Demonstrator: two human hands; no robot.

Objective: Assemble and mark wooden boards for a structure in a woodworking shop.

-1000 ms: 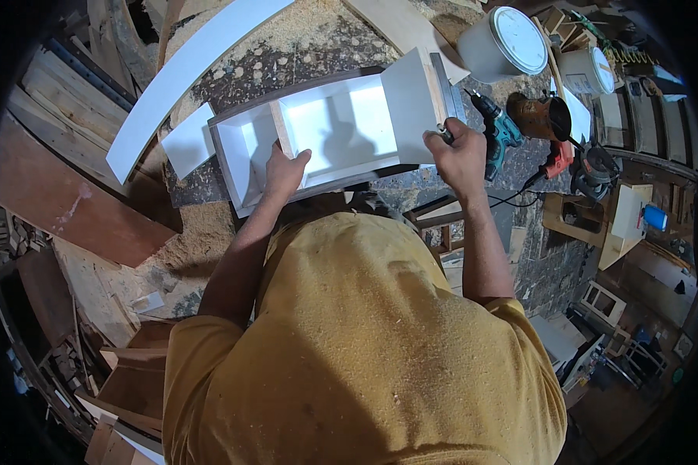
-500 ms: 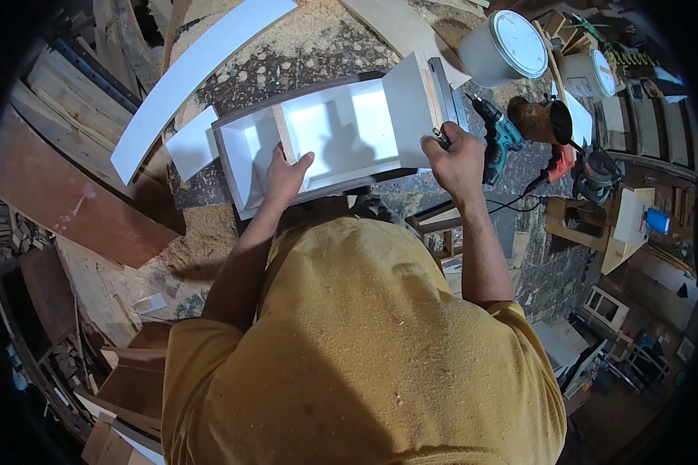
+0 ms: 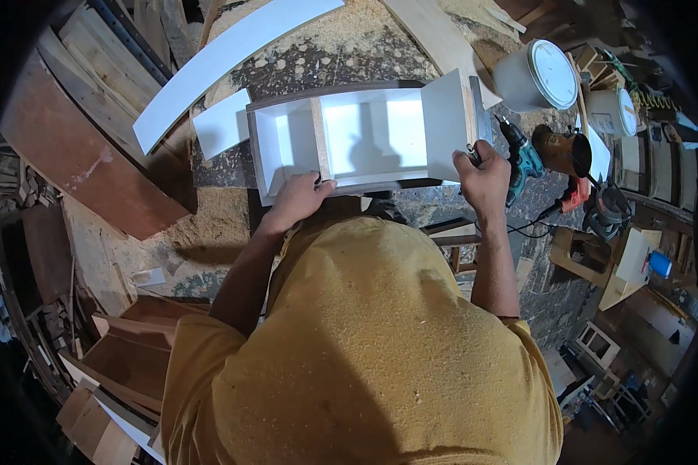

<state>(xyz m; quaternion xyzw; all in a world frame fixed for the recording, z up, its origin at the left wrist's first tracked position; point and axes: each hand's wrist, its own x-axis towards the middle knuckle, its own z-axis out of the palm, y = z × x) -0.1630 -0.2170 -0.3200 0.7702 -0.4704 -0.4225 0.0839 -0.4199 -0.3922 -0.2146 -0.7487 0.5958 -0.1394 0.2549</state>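
Observation:
In front of me lies a wooden box (image 3: pixel 374 167) with a white inside, dark edges and an upright divider. My left hand (image 3: pixel 298 199) is closed over its near edge, just by the divider (image 3: pixel 319 139), with the thumb along the rim. At the box's right end, my right hand (image 3: pixel 485 174) is closed round a small dark, shiny piece (image 3: pixel 473 153) whose kind I cannot make out. Next to that fist stands the white end panel (image 3: pixel 444 120), with a dark strip (image 3: pixel 482 116) beyond it.
Right of the box lie a teal cordless drill (image 3: pixel 526 159), a rusty can (image 3: pixel 564 153) and a red-and-black power tool (image 3: pixel 575 195). A white lidded bucket (image 3: pixel 527 77) stands behind. Curved white boards (image 3: pixel 225 66) and a brown panel (image 3: pixel 93 170) are at left. Sawdust covers the bench.
My left hand has shifted from the divider to the near edge of the box. The right hand keeps its place at the right end. The whole view has moved slightly.

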